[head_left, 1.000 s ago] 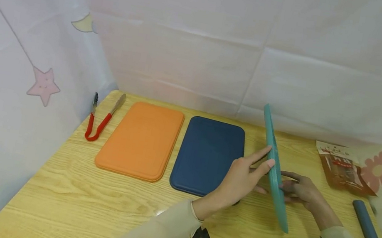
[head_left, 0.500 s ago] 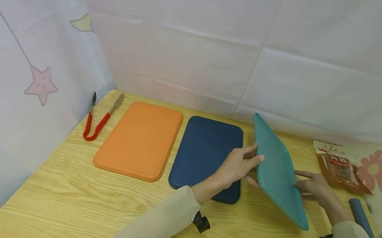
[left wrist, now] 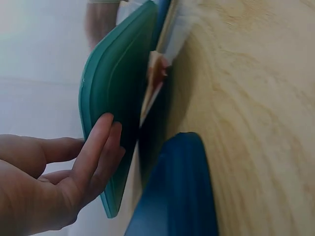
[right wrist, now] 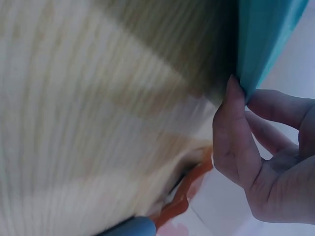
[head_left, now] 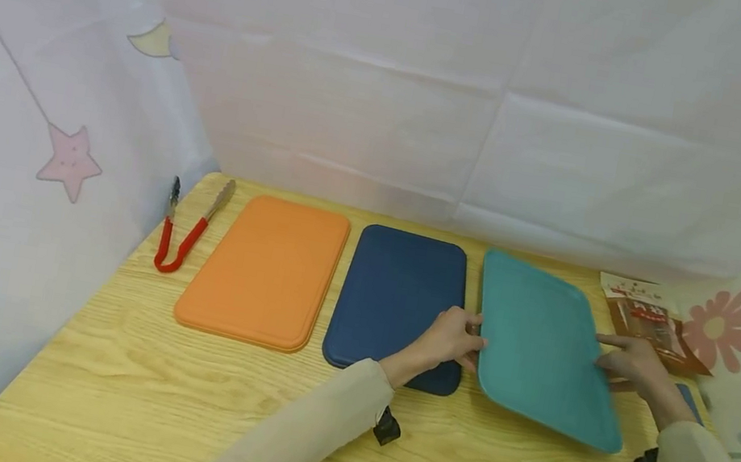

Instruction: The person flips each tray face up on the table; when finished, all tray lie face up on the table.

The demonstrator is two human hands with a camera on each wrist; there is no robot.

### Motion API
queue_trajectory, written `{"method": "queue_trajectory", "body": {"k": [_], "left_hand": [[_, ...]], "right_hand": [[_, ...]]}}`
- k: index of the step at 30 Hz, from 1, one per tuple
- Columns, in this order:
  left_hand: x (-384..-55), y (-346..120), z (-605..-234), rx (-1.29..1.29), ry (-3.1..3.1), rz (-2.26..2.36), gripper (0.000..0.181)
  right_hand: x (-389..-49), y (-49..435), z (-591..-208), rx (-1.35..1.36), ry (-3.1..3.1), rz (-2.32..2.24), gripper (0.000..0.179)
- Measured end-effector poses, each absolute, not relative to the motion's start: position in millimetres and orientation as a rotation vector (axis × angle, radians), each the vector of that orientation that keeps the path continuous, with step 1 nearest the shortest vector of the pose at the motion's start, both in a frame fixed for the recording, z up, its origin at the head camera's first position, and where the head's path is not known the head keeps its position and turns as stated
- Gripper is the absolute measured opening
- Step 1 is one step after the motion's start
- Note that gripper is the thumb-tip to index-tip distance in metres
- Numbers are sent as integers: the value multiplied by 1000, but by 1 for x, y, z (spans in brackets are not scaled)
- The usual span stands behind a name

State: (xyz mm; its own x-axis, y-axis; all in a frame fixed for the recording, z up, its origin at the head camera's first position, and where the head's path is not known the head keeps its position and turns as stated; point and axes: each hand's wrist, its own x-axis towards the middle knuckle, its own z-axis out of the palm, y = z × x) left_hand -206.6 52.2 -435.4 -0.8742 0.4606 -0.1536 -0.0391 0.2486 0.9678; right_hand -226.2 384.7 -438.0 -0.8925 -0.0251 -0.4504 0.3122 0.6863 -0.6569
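A teal rectangular tray (head_left: 545,350) with rounded corners and a low rim is held between both hands over the right part of the table. My left hand (head_left: 450,337) pinches its left edge; in the left wrist view the fingers (left wrist: 101,142) lie under the tray and the thumb is at its rim. My right hand (head_left: 638,367) pinches the right edge between thumb and fingers. The tray is slightly tilted, and in the right wrist view a gap shows between it and the wood. A dark blue tray (head_left: 397,301) lies flat just left of it, partly behind my left hand.
An orange tray (head_left: 264,270) lies left of the blue one. Red-handled tongs (head_left: 175,243) rest at the table's far left. A brown snack pouch (head_left: 656,324) and a blue-grey rod (right wrist: 133,227) are at the right. Cloth walls stand behind and beside the table (head_left: 167,393).
The teal tray has turned from nearly edge-on to almost flat, coming down toward the table. My right hand has moved right and my left hand slightly left, both keeping their grip.
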Motion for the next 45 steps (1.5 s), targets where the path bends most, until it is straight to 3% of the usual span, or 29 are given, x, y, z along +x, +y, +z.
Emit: {"method": "queue_trajectory", "body": {"k": [2, 5, 6, 9, 12, 16, 18, 20, 40, 45], "left_hand": [[-208, 55, -439, 392, 2143, 1637, 44], [-210, 61, -441, 388, 2192, 1612, 12], [-210, 63, -442, 375, 2201, 1615, 9], [-211, 69, -445, 342, 2253, 1577, 41], [-209, 74, -449, 307, 2317, 1537, 28], [-209, 81, -452, 317, 2406, 1463, 35], [-210, 83, -453, 331, 2436, 1428, 51], [-210, 86, -454, 339, 2474, 1389, 55], [-209, 102, -459, 365, 2698, 1057, 54], [-211, 99, -460, 402, 2707, 1027, 51]], "right_hand": [[-228, 388, -436, 213, 2474, -1057, 66], [-233, 392, -434, 201, 2500, -1033, 66], [-234, 393, -433, 202, 2509, -1028, 66], [-238, 394, -432, 215, 2540, -1011, 66], [-240, 394, -432, 227, 2543, -1010, 66], [-243, 397, -434, 224, 2548, -998, 66], [-244, 399, -435, 224, 2555, -989, 66], [-245, 401, -437, 230, 2560, -987, 66], [-239, 400, -445, 179, 2649, -986, 60], [-239, 392, -444, 166, 2744, -805, 57]]}}
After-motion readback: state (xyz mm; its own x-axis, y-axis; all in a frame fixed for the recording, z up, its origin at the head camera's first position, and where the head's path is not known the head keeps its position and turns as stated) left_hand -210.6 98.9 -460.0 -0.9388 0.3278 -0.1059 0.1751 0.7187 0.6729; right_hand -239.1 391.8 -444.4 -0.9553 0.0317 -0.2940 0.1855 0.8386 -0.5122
